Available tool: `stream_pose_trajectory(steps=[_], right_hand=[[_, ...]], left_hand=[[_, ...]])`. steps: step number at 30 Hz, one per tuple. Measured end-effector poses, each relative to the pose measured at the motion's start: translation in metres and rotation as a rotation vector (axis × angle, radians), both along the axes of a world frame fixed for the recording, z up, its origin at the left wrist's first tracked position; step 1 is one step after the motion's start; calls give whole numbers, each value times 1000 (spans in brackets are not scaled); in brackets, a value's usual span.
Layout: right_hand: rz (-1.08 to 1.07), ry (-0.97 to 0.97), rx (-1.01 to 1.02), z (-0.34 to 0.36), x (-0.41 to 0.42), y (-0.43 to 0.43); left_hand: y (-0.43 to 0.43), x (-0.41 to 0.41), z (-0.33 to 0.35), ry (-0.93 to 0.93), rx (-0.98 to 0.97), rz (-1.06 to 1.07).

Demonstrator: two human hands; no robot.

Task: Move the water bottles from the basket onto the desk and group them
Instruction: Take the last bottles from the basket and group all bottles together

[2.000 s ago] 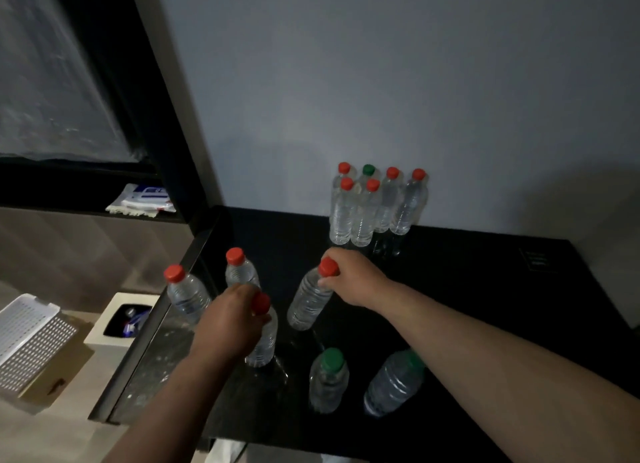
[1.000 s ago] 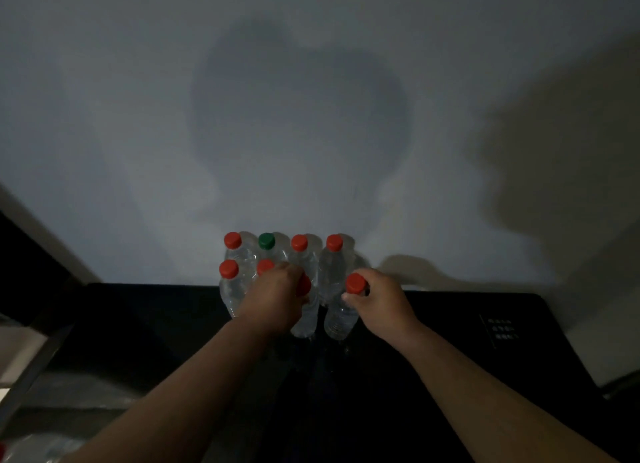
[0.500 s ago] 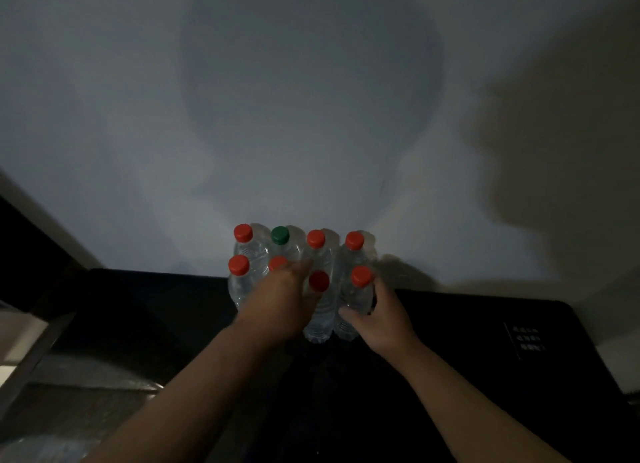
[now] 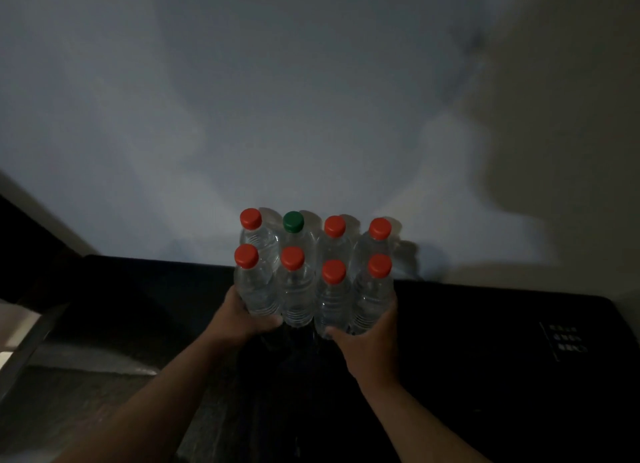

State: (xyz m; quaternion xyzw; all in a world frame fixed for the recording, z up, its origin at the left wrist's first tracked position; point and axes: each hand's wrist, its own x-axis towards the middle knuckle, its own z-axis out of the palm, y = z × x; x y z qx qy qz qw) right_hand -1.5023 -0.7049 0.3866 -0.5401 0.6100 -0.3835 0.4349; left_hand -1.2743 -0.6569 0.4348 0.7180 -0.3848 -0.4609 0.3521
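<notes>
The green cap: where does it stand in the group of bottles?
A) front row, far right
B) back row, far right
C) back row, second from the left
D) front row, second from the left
C: the green cap sits in the row against the wall, second from the left.

Back-row bottles (image 4: 334, 244) mostly behind front row (image 4: 294, 289), which hides left hand (image 4: 239, 320) and right hand (image 4: 370, 341) fingers; worktop (image 4: 485, 358) panel (image 4: 568, 338) unreadable, possibly buttons.

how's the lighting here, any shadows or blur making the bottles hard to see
Head view: dim overall; the black desk loses nearly all detail, broad soft shadows cross the wall, but the bottles read clearly, edges slightly soft.
</notes>
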Motion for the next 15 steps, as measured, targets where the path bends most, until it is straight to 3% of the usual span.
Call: stream_pose_trajectory(steps=[8,12,15], right_hand=[[-164,-30,-50,-8,16,-5],[-125,-31,-73,-6,13,-4],[-61,-49,-33,-10,0,-7]], left_hand=[[-4,-3,-9,-24,-138,-31],[-6,-13,-14,-51,-138,75],[-5,-8,-18,-52,-133,7]])
